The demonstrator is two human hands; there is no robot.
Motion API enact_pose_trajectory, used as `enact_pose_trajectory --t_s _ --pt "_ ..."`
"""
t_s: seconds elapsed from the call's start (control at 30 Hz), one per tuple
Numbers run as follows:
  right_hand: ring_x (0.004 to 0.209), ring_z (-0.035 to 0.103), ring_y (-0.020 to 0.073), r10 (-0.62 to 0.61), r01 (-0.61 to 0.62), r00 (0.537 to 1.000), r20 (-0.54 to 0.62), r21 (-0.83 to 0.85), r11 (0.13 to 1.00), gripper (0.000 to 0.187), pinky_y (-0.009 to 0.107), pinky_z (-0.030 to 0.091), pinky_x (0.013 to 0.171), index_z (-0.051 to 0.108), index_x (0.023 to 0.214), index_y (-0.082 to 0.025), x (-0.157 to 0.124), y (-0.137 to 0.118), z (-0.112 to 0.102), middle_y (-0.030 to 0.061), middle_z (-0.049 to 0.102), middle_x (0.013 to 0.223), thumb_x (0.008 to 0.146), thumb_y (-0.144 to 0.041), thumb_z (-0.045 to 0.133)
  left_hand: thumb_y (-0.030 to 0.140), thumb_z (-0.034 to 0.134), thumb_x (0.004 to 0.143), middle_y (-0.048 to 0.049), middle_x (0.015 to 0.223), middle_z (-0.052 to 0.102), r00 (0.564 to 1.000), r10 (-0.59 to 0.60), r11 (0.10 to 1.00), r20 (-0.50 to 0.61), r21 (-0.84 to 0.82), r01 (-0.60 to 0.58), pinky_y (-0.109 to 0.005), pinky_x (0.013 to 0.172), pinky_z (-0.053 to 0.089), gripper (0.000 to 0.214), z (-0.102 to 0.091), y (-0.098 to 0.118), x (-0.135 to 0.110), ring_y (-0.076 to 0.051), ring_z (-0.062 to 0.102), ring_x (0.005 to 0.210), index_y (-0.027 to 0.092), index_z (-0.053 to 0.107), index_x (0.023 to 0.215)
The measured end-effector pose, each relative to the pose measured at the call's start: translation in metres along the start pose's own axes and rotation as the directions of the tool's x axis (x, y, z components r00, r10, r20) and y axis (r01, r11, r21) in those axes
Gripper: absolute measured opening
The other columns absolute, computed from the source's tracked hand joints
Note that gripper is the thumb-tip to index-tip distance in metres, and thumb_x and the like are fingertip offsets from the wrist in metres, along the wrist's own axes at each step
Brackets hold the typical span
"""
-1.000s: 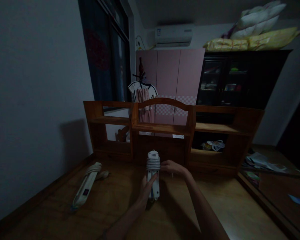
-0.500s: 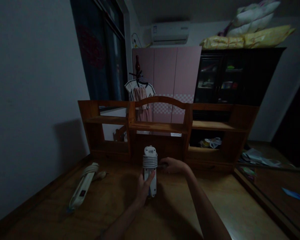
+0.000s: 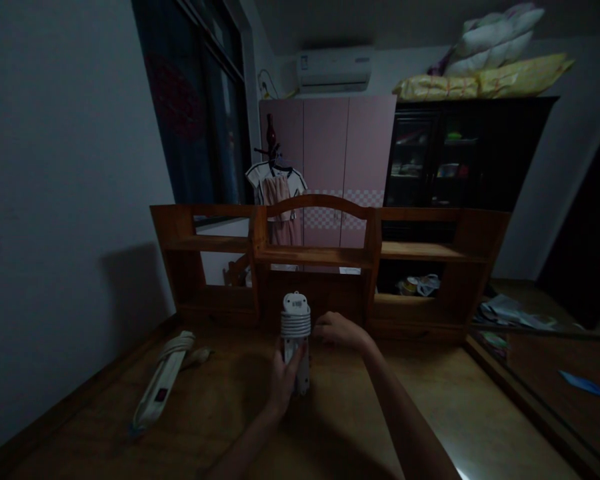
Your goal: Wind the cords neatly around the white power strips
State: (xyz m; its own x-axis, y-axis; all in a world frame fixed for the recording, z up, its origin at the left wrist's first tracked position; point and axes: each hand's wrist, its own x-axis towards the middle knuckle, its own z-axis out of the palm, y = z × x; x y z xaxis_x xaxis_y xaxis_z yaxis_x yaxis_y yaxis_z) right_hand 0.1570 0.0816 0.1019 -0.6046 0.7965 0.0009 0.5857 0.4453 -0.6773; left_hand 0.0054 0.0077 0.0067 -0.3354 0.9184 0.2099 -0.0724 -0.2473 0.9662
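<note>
Left hand (image 3: 280,383) clamped around lower half of white power strip (image 3: 292,345), held in front of person above wooden surface (image 3: 220,413), far end toward wooden shelf unit (image 3: 320,256). Pale cord (image 3: 296,325) wrapped in several turns around strip's upper half. Right hand (image 3: 344,330), fingers bent, just beside coils; whether it grips cord, cannot tell. Second power strip (image 3: 161,387), wrapped in own cord, lies at left, well apart from both hands, plug (image 3: 198,357) beside it.
</note>
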Motion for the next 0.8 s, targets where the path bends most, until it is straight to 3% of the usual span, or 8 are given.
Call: enact_pose_trajectory --t_s 0.13,0.27,0.33,0.43,0.57,0.63,0.73,0.8 --pt "0.051 0.057 0.0108 0.003 -0.005 1.0 0.023 0.09 0.996 0.033 0.019 0.044 0.047 0.063 0.076 -0.013 0.002 -0.006 -0.001 0.0033 0.064 0.067 0.085 -0.031 0.036 0.053 0.065 0.073 -0.0094 0.102 0.065 0.998 0.063 0.998 -0.018 0.014 -0.063 -0.031 0.077 0.049 0.057 0.0 0.005 0.0 -0.023 0.064 0.09 0.018 0.052 0.116" --pt "0.056 0.058 0.0112 -0.033 0.032 0.999 0.003 0.138 0.99 0.044 0.019 0.044 0.052 0.064 0.079 -0.013 -0.005 -0.014 0.0 0.003 0.064 0.065 0.09 -0.041 0.033 0.059 0.065 0.07 -0.0069 0.083 0.068 0.992 -0.119 0.984 0.035 -0.129 0.123 -0.029 0.062 0.05 0.063 -0.001 0.0 0.003 -0.02 0.065 0.067 0.016 0.053 0.114" --pt "0.058 0.058 0.0123 -0.064 0.063 0.998 0.003 0.128 0.99 0.04 0.019 0.043 0.053 0.065 0.078 -0.012 -0.009 -0.016 0.003 0.0022 0.064 0.066 0.084 -0.048 0.048 0.059 0.067 0.067 -0.0065 0.077 0.067 0.975 -0.209 0.954 0.081 -0.201 0.221 -0.028 0.056 0.05 0.062 -0.002 -0.006 0.005 -0.018 0.064 0.061 0.014 0.056 0.109" --pt "0.059 0.057 0.0129 -0.073 0.075 0.997 -0.032 0.068 0.995 0.029 0.019 0.04 0.053 0.066 0.075 -0.013 -0.014 -0.017 0.013 -0.0002 0.063 0.064 0.067 -0.04 0.07 0.057 0.071 0.064 -0.0059 0.072 0.067 0.952 -0.287 0.906 0.11 -0.291 0.307 -0.026 0.051 0.049 0.061 -0.002 -0.016 0.006 -0.017 0.064 0.056 0.013 0.058 0.104" --pt "0.063 0.056 0.0142 -0.031 0.039 0.978 -0.208 0.034 0.999 0.028 0.02 0.039 0.055 0.063 0.08 -0.012 -0.021 -0.021 0.036 0.0017 0.062 0.067 0.082 -0.039 0.055 0.056 0.069 0.066 -0.0062 0.072 0.067 0.933 -0.323 0.857 0.158 -0.369 0.359 -0.027 0.052 0.05 0.057 0.002 -0.024 0.004 -0.017 0.063 0.055 0.013 0.06 0.101" --pt "0.068 0.057 0.0164 -0.014 0.019 0.926 -0.377 0.011 1.0 0.036 0.022 0.041 0.059 0.062 0.085 -0.013 -0.026 -0.022 0.051 0.0043 0.062 0.073 0.089 -0.043 0.043 0.056 0.068 0.068 -0.0075 0.074 0.067 0.93 -0.319 0.844 0.184 -0.39 0.367 -0.029 0.055 0.052 0.055 0.005 -0.023 0.001 -0.017 0.064 0.057 0.012 0.061 0.101" --pt "0.084 0.059 0.02 -0.012 -0.002 0.753 -0.658 -0.02 1.0 0.039 0.025 0.043 0.072 0.06 0.092 -0.016 -0.035 -0.025 0.074 0.0094 0.063 0.093 0.092 -0.047 0.037 0.055 0.067 0.07 -0.0084 0.085 0.069 0.933 -0.29 0.838 0.214 -0.413 0.356 -0.03 0.061 0.053 0.056 0.008 -0.02 -0.005 -0.018 0.066 0.064 0.016 0.059 0.11" --pt "0.095 0.058 0.0206 0.005 0.001 0.7 -0.714 0.007 1.0 0.036 0.026 0.043 0.081 0.056 0.102 -0.018 -0.038 -0.027 0.088 0.0113 0.06 0.106 0.093 -0.046 0.033 0.055 0.065 0.072 -0.0088 0.098 0.069 0.953 -0.226 0.875 0.204 -0.387 0.29 -0.03 0.07 0.053 0.057 0.008 -0.018 -0.01 -0.02 0.068 0.079 0.019 0.057 0.115"
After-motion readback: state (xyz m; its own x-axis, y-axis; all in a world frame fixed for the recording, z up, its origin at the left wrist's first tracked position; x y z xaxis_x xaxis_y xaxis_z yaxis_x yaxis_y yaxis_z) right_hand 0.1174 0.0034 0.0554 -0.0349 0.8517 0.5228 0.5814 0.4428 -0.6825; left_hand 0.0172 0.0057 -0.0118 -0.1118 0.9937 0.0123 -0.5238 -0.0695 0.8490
